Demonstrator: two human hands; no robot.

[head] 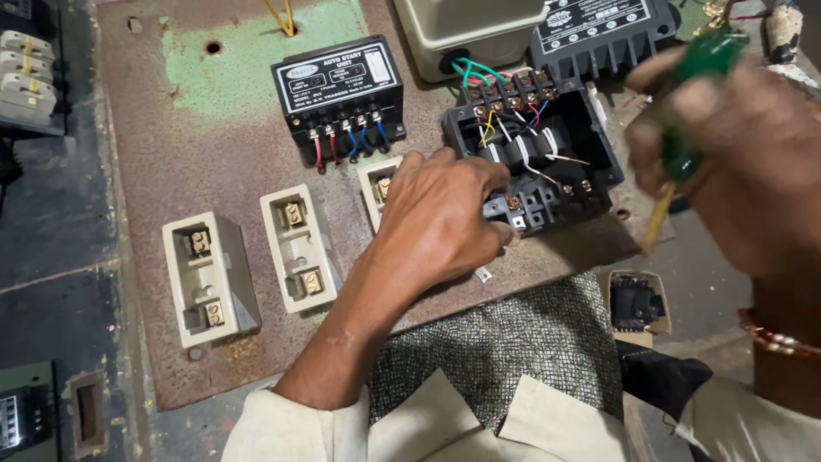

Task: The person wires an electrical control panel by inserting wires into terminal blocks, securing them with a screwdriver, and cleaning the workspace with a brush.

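— Looking at the middle of the frame, what is the left hand on?

— It rests on the near edge of an open black terminal housing that lies on a rusty metal panel, the working surface here. The fingers curl down over the housing's lower left corner; whether they pinch anything I cannot tell, since the fingertips are hidden behind the knuckles.

— And the right hand?

— At the right of the frame, its grip is closed around the green handle of a screwdriver. The hand is blurred, so the tip is hard to place, but it seems to hang just off the housing's right edge, not touching.

— Which way does the tool run?

— Its long axis goes from upper right to lower left, handle up, yellowish shaft slanting down toward the bottom of the frame.

— How would the housing handle?

— I judge it stiff, light moulded plastic, with thin coloured wires and bare white leads that would bend or pull loose easily. The outer walls look the safest place to hold it.

— What else is about?

— A black relay unit sits upper centre, and three cream fuse carriers stand in a row at the lower left.
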